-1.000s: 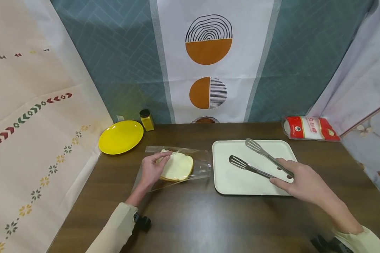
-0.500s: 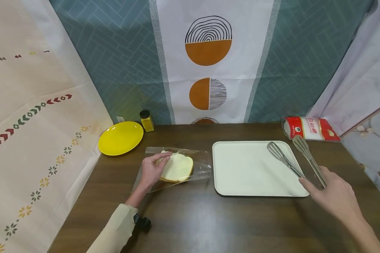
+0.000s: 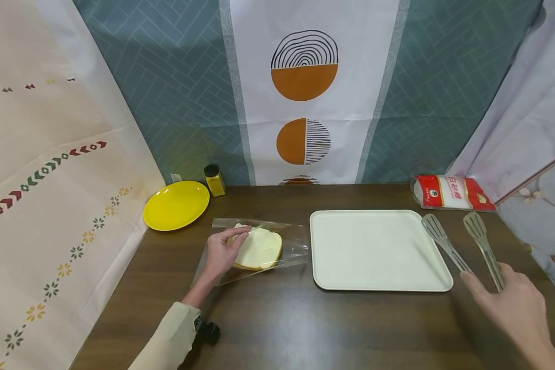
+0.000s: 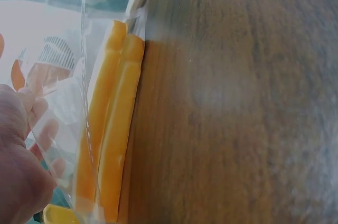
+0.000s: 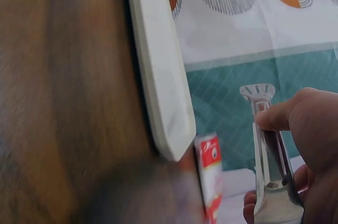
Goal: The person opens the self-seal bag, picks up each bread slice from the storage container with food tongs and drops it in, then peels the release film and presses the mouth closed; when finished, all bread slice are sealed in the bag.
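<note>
In the head view my left hand pinches the upper left part of a clear plastic bag lying on the table. Inside it are pale bread slices; two golden crusts stand side by side in the left wrist view. My right hand grips metal tongs by the handle end, right of the white tray. The tongs' two slotted heads are spread apart with nothing between them. From the right wrist, the thumb presses along the tongs; the other fingers are partly hidden.
A white rectangular tray lies right of the bag. At the back left are a yellow plate and a yellow jar with a black lid. A red and white packet lies at the back right, near the hanging cloth.
My right hand has carried the tongs rightward, off the tray to the table's right side, and their arms have spread wider. My left hand has stayed on the bag.
</note>
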Available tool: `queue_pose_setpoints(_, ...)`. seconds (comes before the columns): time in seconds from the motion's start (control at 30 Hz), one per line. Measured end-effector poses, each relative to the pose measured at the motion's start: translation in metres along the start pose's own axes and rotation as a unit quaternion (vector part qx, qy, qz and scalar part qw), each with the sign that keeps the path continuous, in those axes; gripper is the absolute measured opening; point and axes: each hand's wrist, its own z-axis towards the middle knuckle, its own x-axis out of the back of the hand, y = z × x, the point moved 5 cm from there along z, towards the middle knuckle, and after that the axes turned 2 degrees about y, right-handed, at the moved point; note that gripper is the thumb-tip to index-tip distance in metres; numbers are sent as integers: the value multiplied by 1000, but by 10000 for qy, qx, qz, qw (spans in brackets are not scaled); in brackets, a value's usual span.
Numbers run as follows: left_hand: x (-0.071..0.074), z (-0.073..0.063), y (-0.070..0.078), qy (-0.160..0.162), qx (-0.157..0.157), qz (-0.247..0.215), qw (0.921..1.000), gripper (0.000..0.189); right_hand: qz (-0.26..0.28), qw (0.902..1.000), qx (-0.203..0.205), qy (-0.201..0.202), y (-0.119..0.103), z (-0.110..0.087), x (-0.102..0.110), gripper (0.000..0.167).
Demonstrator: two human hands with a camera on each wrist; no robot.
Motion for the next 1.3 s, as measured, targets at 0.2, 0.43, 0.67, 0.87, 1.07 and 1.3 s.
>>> queue_pose_setpoints(0.2, 0, 0, 0, 11, -80, 1, 10000, 15, -260, 9984, -489, 96, 18, -2, 0, 81)
queue_pose_setpoints(0.43, 0, -2, 1, 89, -201, 90, 9997, 15, -387, 9957, -843, 5, 36, -6, -2, 83)
queue_pose_setpoints(0.67, -1, -2, -1, 157, -488, -2, 9987, 17, -585, 9945, -850, 152, 45, -5, -6, 81)
queue_pose_setpoints(0.87, 0, -1, -1, 177, -570, -24, 9982, 16, -725, 9948, -697, 186, 55, -4, -10, 81)
queue_pose_setpoints(1.07, 0, -1, 0, 148, -412, -6, 9990, 15, -855, 9919, -932, -86, 67, -1, -21, 85)
queue_pose_setpoints(1.3, 0, -1, 1, 139, -366, 46, 9992, 15, -712, 9952, -666, -2, 70, 1, -25, 81)
